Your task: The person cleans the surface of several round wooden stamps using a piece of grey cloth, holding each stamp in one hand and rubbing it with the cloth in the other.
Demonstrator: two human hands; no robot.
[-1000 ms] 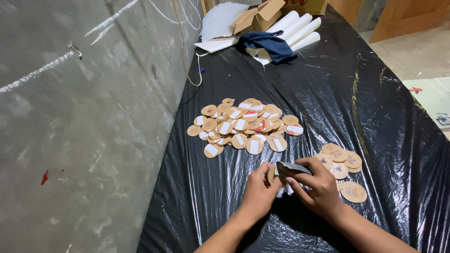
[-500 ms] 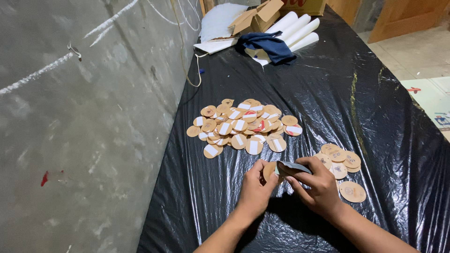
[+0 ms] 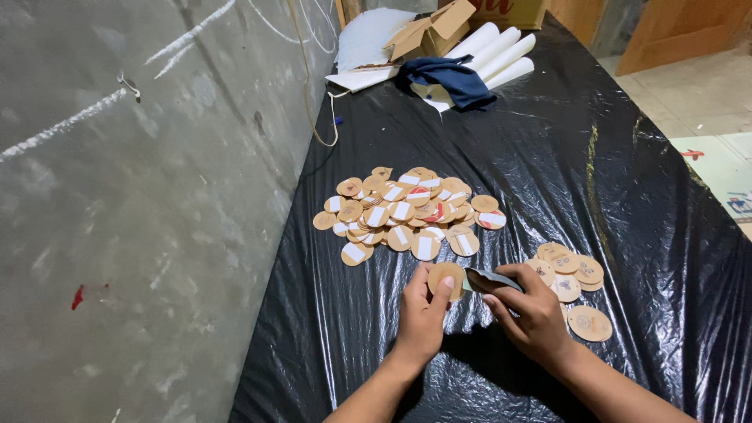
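Head view, looking down on a table covered in black plastic sheet. Low in the middle, left hand pinching a round brown cardboard disc between thumb and fingers, disc face up just above the sheet. Close beside it, right hand closed around a thin dark strip — one end of the strip touching or nearly touching the disc's right edge, exact contact hard to tell. Above the hands, well within reach, a big loose pile of discs, many bearing white or red-and-white strips, overlapping one another. Right of the hands, a smaller cluster of discs with small dark marks on their faces, plus a single disc lying apart just beside the right wrist. Far end of the table: several white rolls side by side, a dark blue cloth bunched against them, an open cardboard box and a white flat sheet behind. Along the left, a grey concrete wall with a thin cord hanging down to the table edge.
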